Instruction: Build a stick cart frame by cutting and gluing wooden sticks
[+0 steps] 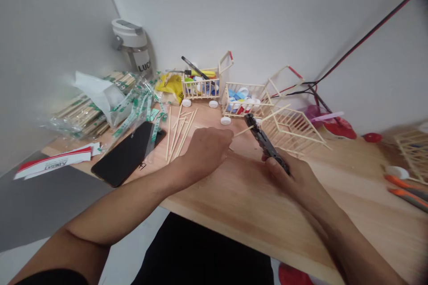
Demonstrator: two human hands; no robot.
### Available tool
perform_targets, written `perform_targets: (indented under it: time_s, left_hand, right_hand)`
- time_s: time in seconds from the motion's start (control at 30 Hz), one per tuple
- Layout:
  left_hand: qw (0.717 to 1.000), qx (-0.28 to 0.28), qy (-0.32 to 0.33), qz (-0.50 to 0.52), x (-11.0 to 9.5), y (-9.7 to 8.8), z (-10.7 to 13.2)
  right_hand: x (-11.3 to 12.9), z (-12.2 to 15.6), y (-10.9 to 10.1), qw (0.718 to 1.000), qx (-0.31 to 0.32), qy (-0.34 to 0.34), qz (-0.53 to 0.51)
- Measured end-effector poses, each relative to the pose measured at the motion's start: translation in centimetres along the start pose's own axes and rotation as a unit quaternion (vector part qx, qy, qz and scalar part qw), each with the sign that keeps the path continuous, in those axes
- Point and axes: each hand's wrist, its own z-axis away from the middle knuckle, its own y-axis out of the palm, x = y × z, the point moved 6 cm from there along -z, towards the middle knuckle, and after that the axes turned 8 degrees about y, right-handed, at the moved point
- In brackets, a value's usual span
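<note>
My left hand (210, 149) is closed, holding a thin wooden stick (243, 132) that points to the right. My right hand (290, 169) grips a black plier-like hand tool (265, 140), its head up and to the left. The stick's far end meets the tool's head; whether the jaws bite on it I cannot tell. Just behind the tool lies a basket frame of glued sticks (297, 131). Several loose sticks (180, 136) lie left of my left hand. Two small stick-built carts, one at the back (200, 89) and one nearer (247, 98), hold bottle caps.
At left are a black phone (129, 153), bagged wooden sticks (90, 107), a red-and-white packet (56, 162) and a lidded bottle (133, 46). Orange-handled pliers (408, 191) lie at the right beside another stick frame (414, 153). Cables (368, 31) run down the wall.
</note>
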Motion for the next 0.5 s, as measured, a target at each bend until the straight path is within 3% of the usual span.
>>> perform_targets:
  time_s: [0.5]
  left_hand:
    - [0.999, -0.032, 0.006, -0.022, 0.07, -0.13, 0.08]
  right_hand:
    - [-0.43, -0.08, -0.28, 0.999, -0.040, -0.013, -0.001]
